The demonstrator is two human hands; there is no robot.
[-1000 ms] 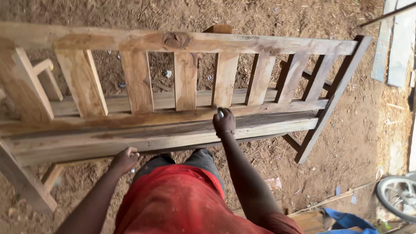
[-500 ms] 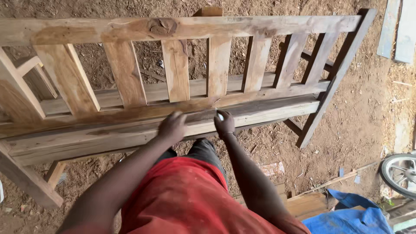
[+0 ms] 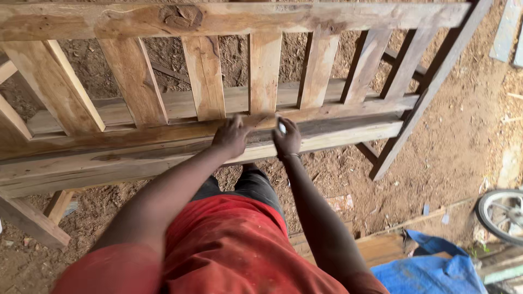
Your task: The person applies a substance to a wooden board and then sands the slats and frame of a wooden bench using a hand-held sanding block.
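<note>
A long wooden bench frame (image 3: 163,147) with upright back slats stands on the sawdust-covered ground in front of me. My left hand (image 3: 231,136) rests flat on the bench's seat rail, fingers spread. My right hand (image 3: 286,137) is just beside it on the same rail, closed around a small pale object (image 3: 281,127) that I cannot identify. The top rail (image 3: 229,19) has a dark knot in it. My red shirt and dark trousers fill the lower middle of the view.
A bicycle wheel (image 3: 500,215) shows at the right edge, with a blue tarp (image 3: 430,269) and wooden boards below it. Grey planks (image 3: 506,27) lie at the top right. The bench's leg brace (image 3: 414,103) slants down to the ground on the right.
My left hand rose from near my waist up onto the seat rail beside my right hand. The camera moved closer to the bench.
</note>
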